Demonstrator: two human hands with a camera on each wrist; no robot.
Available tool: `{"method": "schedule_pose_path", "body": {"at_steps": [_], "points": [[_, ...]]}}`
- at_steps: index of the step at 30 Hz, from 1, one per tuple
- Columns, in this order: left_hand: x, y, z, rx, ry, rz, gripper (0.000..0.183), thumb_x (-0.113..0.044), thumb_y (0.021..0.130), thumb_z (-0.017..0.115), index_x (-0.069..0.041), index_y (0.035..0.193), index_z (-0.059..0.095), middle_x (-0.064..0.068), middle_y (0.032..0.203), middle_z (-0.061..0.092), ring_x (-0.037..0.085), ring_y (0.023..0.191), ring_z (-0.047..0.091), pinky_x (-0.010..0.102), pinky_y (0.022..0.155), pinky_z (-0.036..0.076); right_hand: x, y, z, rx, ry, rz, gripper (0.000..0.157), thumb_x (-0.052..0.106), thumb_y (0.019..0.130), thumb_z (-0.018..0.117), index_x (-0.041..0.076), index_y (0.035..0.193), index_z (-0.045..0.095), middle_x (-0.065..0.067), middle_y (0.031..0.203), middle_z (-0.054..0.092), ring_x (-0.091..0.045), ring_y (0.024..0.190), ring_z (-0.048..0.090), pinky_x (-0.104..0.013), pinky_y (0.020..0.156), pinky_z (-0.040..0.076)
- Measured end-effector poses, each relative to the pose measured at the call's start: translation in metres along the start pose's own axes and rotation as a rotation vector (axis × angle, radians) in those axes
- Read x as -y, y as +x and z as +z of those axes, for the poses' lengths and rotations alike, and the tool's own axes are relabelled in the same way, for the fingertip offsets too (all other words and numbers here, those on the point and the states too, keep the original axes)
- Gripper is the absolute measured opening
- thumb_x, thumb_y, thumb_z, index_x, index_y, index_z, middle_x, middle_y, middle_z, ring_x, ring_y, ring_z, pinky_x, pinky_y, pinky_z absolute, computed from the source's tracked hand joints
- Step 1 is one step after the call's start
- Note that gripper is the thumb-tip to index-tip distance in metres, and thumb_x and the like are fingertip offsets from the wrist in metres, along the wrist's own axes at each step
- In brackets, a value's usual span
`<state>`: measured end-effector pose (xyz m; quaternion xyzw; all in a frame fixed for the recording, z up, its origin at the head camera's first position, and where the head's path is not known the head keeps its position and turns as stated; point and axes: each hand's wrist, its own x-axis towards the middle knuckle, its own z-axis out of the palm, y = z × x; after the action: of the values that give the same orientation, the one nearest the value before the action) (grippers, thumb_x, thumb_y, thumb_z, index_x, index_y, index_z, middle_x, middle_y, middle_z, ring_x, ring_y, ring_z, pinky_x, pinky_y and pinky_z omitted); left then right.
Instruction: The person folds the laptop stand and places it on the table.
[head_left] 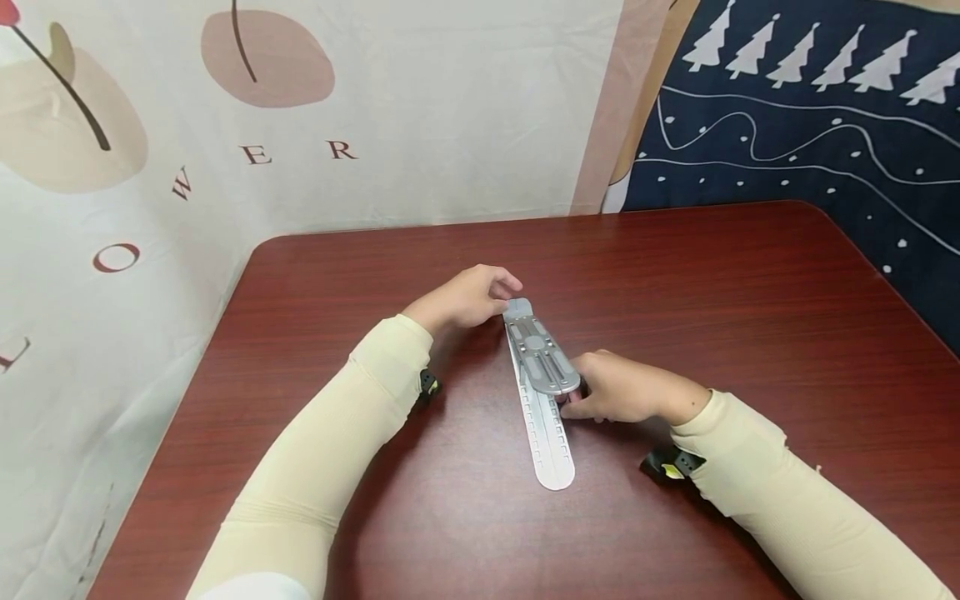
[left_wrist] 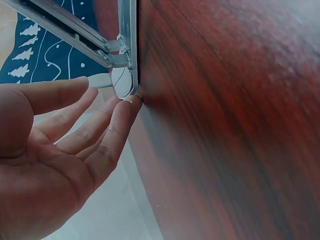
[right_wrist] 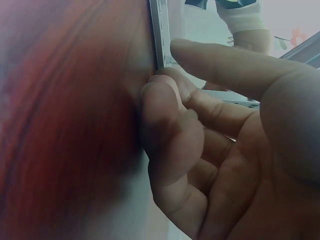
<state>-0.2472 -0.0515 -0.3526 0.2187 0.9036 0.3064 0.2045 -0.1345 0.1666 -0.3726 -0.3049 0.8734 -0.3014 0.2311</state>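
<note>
A grey metal folding stand (head_left: 534,346) lies lengthwise on the table, its slotted upper arm raised at a slant over a flat, notched silver base (head_left: 553,467). My left hand (head_left: 476,296) is at the far hinged end, thumb apart from loosely bent fingers. In the left wrist view, fingertips (left_wrist: 131,102) of that hand reach the rounded end below the hinge (left_wrist: 119,60). My right hand (head_left: 618,387) lies by the base's right edge, partly under the raised arm. In the right wrist view its bent fingers rest beside the base edge (right_wrist: 159,30), the thumb extended apart from them.
The reddish-brown wooden table (head_left: 712,283) extends around the stand, with its back edge along a white printed cloth (head_left: 450,108). A dark blue cloth with white trees (head_left: 787,142) hangs at the right. Dark straps with cameras (head_left: 671,465) sit at both wrists.
</note>
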Motion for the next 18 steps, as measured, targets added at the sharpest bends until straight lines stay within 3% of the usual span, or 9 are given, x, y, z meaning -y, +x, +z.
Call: {"method": "schedule_pose_path", "body": {"at_steps": [18], "points": [[-0.0036,0.0009,0.0054,0.012,0.002,0.025,0.032,-0.009,0.09,0.055,-0.014,0.122,0.054,0.007,0.121,0.06,0.018,0.113,0.056,0.032,0.094,0.044,0.0009,-0.0005,0.0008,0.009,0.032,0.011,0.009,0.011,0.08,0.066,0.014,0.082,0.058,0.002,0.059,0.056,-0.012,0.043,0.056,-0.026,0.042,0.046]]}}
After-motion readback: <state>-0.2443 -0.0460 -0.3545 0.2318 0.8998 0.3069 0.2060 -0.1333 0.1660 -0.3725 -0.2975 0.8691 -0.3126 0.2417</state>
